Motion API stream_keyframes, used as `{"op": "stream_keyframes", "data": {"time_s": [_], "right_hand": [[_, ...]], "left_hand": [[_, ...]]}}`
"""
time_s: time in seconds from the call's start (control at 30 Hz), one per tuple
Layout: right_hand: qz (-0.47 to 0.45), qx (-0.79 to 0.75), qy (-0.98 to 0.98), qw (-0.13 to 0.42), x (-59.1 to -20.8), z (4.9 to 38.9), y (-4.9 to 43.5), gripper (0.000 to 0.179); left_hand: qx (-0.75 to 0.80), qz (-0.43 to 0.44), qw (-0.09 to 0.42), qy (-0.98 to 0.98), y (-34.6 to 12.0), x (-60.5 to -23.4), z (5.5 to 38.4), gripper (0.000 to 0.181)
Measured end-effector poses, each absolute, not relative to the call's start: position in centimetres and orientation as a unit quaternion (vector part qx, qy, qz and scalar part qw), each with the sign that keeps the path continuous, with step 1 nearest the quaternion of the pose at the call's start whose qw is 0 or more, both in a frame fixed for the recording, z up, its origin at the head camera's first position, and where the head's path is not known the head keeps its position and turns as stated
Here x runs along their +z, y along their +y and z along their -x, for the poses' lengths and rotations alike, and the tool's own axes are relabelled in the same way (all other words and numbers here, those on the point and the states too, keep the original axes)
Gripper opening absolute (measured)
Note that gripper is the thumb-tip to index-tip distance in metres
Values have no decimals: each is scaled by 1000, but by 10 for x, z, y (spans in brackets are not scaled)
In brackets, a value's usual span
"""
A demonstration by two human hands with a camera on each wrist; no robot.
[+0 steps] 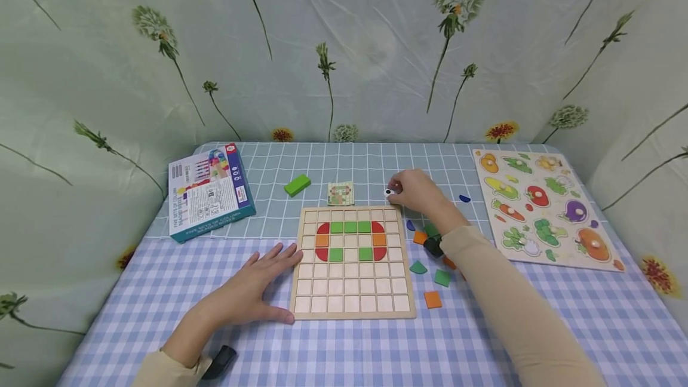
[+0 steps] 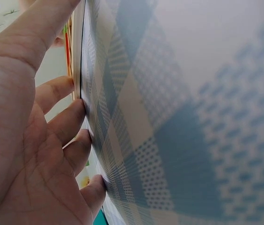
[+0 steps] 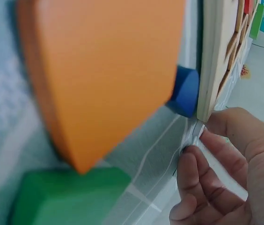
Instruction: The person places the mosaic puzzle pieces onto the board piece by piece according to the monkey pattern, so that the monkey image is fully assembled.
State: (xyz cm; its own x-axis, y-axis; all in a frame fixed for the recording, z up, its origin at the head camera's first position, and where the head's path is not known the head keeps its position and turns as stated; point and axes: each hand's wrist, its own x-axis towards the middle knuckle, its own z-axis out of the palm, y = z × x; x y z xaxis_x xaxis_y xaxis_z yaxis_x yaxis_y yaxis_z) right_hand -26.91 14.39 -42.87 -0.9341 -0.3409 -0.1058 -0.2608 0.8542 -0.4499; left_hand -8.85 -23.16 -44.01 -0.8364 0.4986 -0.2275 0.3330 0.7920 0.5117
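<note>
A wooden grid board (image 1: 355,316) lies on the tablecloth, with red, orange and green tiles set in its upper rows. My left hand (image 1: 244,294) rests against the board's left side, fingers spread and thumb by the lower corner. In the left wrist view the fingertips (image 2: 78,110) meet the board's edge and the cloth. Beyond the board's upper right corner, my right hand (image 1: 418,193) pinches a small white tile with a black dot (image 1: 389,193). In the right wrist view that hand's curled fingers (image 3: 188,171) mostly hide the tile.
A small pattern card (image 1: 341,193) and a green block (image 1: 297,185) lie behind the board. Loose tiles, such as an orange square (image 1: 432,300) and a green quarter-round (image 1: 418,267), lie to its right. A vegetable puzzle (image 1: 548,208) is far right, a box (image 1: 209,196) far left.
</note>
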Motion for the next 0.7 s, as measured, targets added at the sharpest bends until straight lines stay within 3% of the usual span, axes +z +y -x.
{"op": "stream_keyframes", "data": {"time_s": [0.27, 0.7], "right_hand": [[164, -250, 948, 106, -430, 272, 146, 29], [180, -229, 953, 87, -424, 266, 140, 26]], "left_hand": [[237, -224, 180, 928, -232, -440, 88, 117], [235, -227, 179, 928, -233, -442, 89, 117]]}}
